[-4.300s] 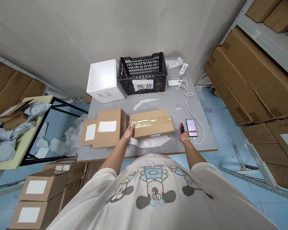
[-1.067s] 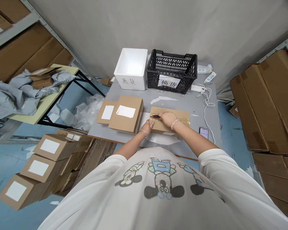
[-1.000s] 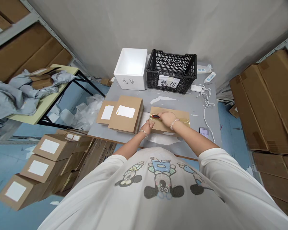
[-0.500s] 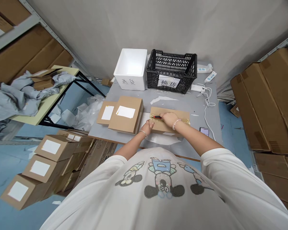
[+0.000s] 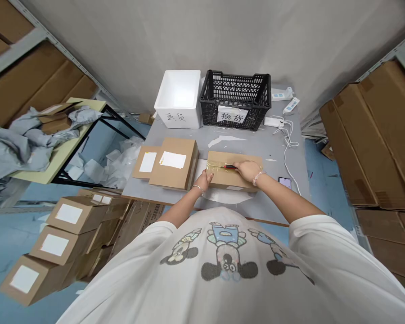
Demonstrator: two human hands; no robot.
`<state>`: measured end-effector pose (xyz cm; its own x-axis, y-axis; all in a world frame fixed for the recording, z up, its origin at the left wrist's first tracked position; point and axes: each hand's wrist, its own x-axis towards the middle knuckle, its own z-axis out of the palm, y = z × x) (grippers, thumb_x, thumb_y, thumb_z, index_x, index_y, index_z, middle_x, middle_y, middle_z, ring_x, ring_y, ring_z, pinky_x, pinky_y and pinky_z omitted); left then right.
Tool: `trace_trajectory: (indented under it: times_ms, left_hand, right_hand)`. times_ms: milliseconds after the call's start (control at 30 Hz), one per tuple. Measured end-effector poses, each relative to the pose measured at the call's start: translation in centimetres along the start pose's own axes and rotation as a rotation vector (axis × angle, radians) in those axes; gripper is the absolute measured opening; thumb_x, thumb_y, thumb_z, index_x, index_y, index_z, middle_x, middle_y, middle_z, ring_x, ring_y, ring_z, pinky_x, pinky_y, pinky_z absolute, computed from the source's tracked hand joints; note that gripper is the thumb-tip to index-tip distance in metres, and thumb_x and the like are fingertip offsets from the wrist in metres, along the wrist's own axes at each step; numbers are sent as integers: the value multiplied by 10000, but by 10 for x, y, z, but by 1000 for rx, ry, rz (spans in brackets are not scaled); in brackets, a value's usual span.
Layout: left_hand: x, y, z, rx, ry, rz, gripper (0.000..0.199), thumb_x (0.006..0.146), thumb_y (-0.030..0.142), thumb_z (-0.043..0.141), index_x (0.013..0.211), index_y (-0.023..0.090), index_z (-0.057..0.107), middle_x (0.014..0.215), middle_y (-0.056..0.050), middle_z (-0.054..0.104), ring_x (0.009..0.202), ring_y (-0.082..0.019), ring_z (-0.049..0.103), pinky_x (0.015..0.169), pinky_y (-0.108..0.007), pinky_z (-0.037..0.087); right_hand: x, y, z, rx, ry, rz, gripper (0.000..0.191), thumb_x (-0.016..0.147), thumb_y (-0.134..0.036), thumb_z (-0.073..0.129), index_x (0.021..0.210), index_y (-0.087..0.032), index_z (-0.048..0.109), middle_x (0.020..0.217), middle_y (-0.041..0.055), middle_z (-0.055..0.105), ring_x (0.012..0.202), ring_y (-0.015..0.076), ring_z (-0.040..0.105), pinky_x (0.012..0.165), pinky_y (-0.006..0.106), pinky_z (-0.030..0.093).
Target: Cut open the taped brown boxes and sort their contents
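A taped cardboard box (image 5: 222, 179) lies in front of me on the grey table. My right hand (image 5: 248, 171) is closed around a red-and-black utility knife (image 5: 229, 167), its tip pointing left along the clear tape (image 5: 216, 164) on the box top. At the box's near left corner, my left hand (image 5: 204, 179) grips the cardboard, thumb on the top and fingers on the left end. Further left are a larger cardboard box (image 5: 176, 173) and a smaller one (image 5: 142, 169), both with white labels.
Behind the boxes stand a white foam box (image 5: 178, 108) and a black plastic crate (image 5: 234, 96). Power strips (image 5: 283, 96), white cables (image 5: 286, 157) and a phone (image 5: 285, 182) lie at the right. Stacked cartons (image 5: 67, 216) stand on the floor at left.
My right hand has moved the knife to the right along the tape, away from the box's left end. My left hand keeps its place on the left corner. The view has shifted slightly.
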<state>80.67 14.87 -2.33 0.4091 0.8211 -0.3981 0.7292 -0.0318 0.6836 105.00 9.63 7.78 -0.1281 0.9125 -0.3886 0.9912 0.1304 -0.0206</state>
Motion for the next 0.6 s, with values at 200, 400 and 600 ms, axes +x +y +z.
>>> trace_trajectory:
  times_ms: [200, 400, 600]
  left_hand:
    - [2, -3, 1, 30, 12, 13, 529, 970, 508, 367, 1359, 156, 433, 1207, -160, 662, 1116, -276, 631, 933, -358, 472]
    - [4, -6, 1, 21, 15, 41, 494, 973, 481, 372, 1341, 162, 450, 1204, -146, 665, 1123, -255, 632, 942, -332, 470]
    - [4, -7, 0, 38, 10, 31, 499, 977, 481, 359, 1344, 152, 436, 1234, -156, 651, 1141, -263, 619, 958, -353, 460]
  right_hand:
    - [-25, 32, 11, 1, -16, 79, 329, 995, -329, 383, 1224, -237, 600, 1061, 120, 702, 983, 242, 638, 782, 310, 417]
    - [-50, 57, 20, -2, -34, 137, 331, 990, -319, 385, 1228, -241, 601, 1080, 125, 695, 962, 243, 637, 764, 312, 409]
    - [-83, 90, 33, 18, -34, 203, 366, 990, -344, 369, 1281, -255, 572, 1084, 121, 688, 969, 246, 629, 768, 319, 405]
